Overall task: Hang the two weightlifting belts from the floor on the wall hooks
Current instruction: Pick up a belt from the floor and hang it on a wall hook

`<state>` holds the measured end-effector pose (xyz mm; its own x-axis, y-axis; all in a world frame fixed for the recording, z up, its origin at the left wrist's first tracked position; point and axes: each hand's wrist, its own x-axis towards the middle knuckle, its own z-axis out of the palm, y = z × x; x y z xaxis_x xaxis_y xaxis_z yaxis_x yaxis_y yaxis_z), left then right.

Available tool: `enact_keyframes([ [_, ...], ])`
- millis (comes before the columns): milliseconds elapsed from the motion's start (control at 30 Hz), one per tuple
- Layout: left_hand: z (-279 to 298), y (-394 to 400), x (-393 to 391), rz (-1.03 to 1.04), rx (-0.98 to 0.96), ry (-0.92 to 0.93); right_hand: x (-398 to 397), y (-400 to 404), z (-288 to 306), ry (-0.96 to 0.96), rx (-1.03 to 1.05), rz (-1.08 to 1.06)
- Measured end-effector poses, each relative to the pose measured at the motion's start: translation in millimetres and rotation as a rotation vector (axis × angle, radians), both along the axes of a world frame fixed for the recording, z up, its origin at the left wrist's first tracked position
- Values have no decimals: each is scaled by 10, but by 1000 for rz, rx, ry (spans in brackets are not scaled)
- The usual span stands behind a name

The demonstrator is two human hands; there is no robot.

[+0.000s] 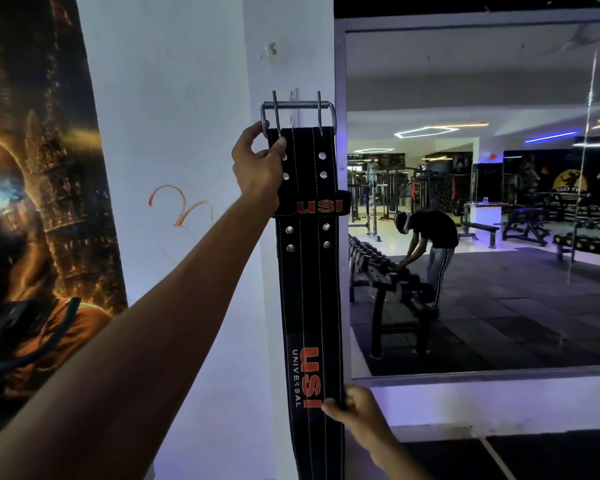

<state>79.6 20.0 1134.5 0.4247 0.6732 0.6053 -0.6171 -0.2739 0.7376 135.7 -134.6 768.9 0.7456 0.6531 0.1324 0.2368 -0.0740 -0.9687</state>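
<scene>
A black weightlifting belt [309,289] with orange USI lettering hangs straight down against the white pillar. Its steel double-prong buckle [298,109] is at the top, level with a small white wall hook [293,97] behind it; whether the buckle rests on the hook I cannot tell. My left hand [257,164] grips the belt's upper left edge just under the buckle. My right hand [352,407] pinches the belt's right edge low down. Only this one belt is in view.
A dark poster [39,202] covers the wall at left, with orange scribbles [184,206] on the white pillar. A large wall mirror [482,202] at right reflects a dumbbell rack, benches and a person bending over. The dark floor [551,455] lies below the mirror.
</scene>
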Motion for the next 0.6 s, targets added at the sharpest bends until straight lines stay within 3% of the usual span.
enact_keyframes([
  [133,-83,36,15,-18,1,-1,101,-44,459,12,86,50],
  [333,-251,65,75,-24,-14,18,157,65,2229,-123,507,-54],
  [467,-360,8,107,-52,-7,27,112,165,3065,-177,531,-120],
  [600,-437,-39,99,-86,19,17,168,275,3323,-193,522,-236],
])
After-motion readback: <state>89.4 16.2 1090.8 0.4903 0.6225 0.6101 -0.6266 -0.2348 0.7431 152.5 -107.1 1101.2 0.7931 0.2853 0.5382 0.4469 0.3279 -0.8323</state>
